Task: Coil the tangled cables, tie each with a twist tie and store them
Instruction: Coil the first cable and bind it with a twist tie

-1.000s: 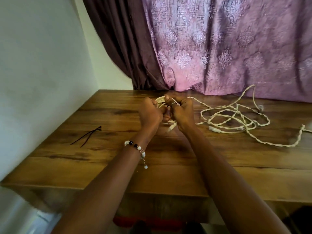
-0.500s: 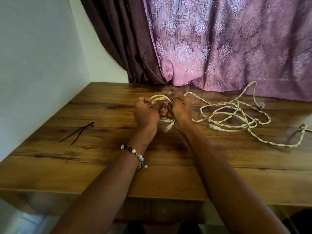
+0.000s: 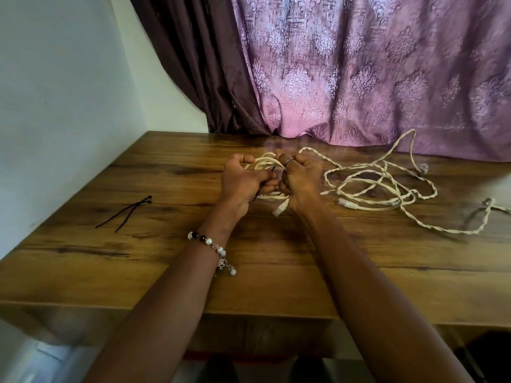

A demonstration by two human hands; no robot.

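A coiled cream cable sits between my two hands above the middle of the wooden table. My left hand grips the coil's left side and pinches a thin black tie that sticks out near my fingers. My right hand, with a ring on one finger, grips the coil's right side. A white plug hangs below my right hand. To the right, a tangle of cream cables lies loose on the table.
Two spare black ties lie on the table's left part. A purple patterned curtain hangs behind the table and a white wall stands at the left. The table's front edge is near me.
Both hands have stayed together on the coil, working at its middle. A black tie now shows between my fingers. The camera has tilted slightly.
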